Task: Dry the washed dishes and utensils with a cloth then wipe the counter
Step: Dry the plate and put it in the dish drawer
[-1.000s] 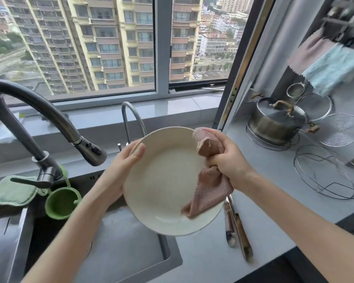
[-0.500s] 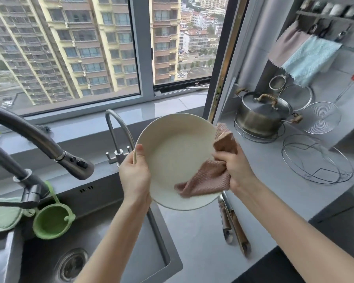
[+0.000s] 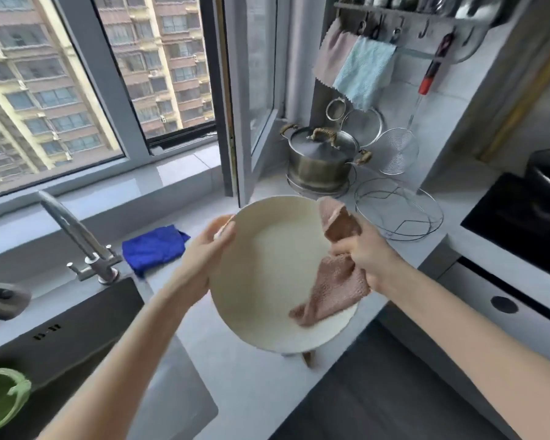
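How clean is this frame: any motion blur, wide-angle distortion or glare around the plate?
Head view: soft daylight, no harsh glare on the plate; head view: left hand and faucet smeared by motion blur, right hand and pink cloth slightly soft; head view: wide-angle lens tilts and bends the window frame.

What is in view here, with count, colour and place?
plate: one, cream, held above the counter
drying cloth: one, pink, over the plate's right rim
folded cloth: one, blue, counter beside the tap
pot: one, steel, lidded, counter's back corner
wire rack: one, silver, counter, near the pot
hanging cloths: two, pink and light blue, upper right
tap: one, grey, behind the sink
left hand: one, holds the plate's left rim
right hand: one, grips the drying cloth
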Available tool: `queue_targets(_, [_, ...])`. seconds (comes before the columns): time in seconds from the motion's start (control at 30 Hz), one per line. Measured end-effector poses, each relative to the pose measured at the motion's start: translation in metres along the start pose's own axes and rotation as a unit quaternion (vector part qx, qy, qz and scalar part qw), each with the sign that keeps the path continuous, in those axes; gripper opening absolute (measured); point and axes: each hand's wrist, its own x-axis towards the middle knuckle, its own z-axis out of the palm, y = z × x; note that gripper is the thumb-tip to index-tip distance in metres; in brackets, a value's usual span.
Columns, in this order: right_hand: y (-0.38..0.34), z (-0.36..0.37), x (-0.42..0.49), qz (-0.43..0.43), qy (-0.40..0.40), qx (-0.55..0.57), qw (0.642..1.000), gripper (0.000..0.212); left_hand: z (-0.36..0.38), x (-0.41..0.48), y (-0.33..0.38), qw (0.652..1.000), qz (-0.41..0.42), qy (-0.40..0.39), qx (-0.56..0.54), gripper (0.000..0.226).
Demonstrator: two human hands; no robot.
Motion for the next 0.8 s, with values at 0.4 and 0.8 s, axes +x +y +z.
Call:
queue_targets(0.4, [0.001,-0.204,-0.038,0.063,-0.196,0.03,0.978,0.031,0.212,-0.066,-0.021,0.966,0.112,0.106,0.205,0.044])
queue_targets(0.8, [0.105,-0.239,-0.11,0.164,0.085,0.31,0.933,0.011,0.39,-0.159,-0.081,0.859,-0.071,0.482,-0.157,0.039])
